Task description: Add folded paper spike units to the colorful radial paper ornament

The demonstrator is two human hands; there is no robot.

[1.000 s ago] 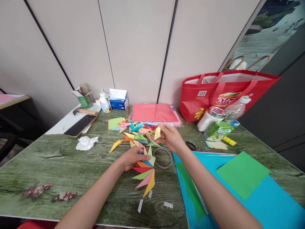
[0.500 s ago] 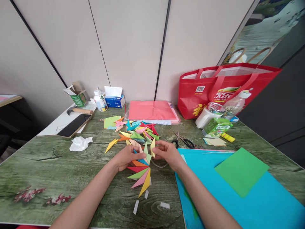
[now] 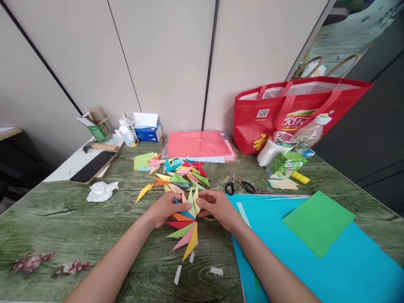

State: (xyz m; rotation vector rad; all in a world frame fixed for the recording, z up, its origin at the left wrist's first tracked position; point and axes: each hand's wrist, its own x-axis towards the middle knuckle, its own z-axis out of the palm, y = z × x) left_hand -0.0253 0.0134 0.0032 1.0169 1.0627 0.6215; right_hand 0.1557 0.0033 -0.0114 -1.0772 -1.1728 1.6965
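Note:
A fan of folded paper petals (image 3: 185, 235) in yellow, pink, green, red, orange and blue spreads over the table below my hands. My left hand (image 3: 167, 208) pinches its upper petals between thumb and fingers. In my right hand (image 3: 214, 206) is a pale yellow folded paper petal (image 3: 196, 202), held against the light green petal at the top of the fan. Just beyond my fingers lies a pile of loose folded paper pieces (image 3: 183, 172) in many colours. Part of a round, clear-looking ring shows beneath my right hand.
Black-handled scissors (image 3: 235, 184) lie past my right hand. Blue paper sheets (image 3: 284, 227) with a green square (image 3: 319, 223) cover the right side. White paper strips (image 3: 216, 271) lie nearby. A crumpled tissue (image 3: 101, 192), phone (image 3: 93, 166) and hammer (image 3: 104, 147) are left; a red bag (image 3: 252, 122) stands back right.
My right hand has moved left, bringing the pale yellow petal from slightly apart to up against the fan. My left hand keeps its pinch. The view has shifted slightly.

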